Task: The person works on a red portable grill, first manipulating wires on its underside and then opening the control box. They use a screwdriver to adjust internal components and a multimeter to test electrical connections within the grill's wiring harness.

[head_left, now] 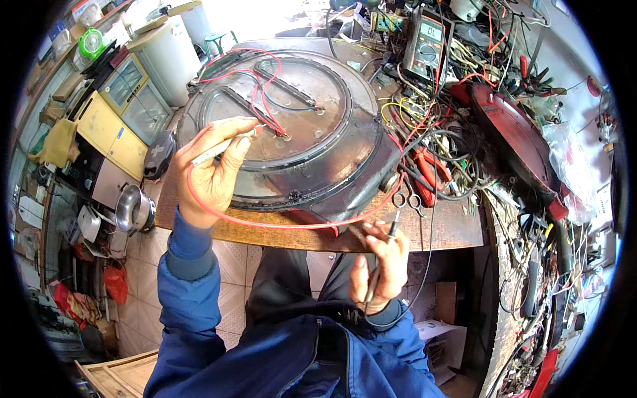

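Observation:
My left hand is raised over the left side of a round electric baking pan, its fingers closed on a pale, slim test probe. A red lead curves from this hand across the front of the pan to the right. The fingertips are close to red wires joined at the pan's middle. By the table's front edge, my right hand is closed round a dark test probe pointing up, with a black lead trailing from it. Two curved heating bars cross the pan's surface.
At the back right stands a multimeter with a lit screen. Scissors and red-handled pliers lie right of the pan among tangled wires. A dark red lid-like shell leans farther right. A yellow cabinet stands left.

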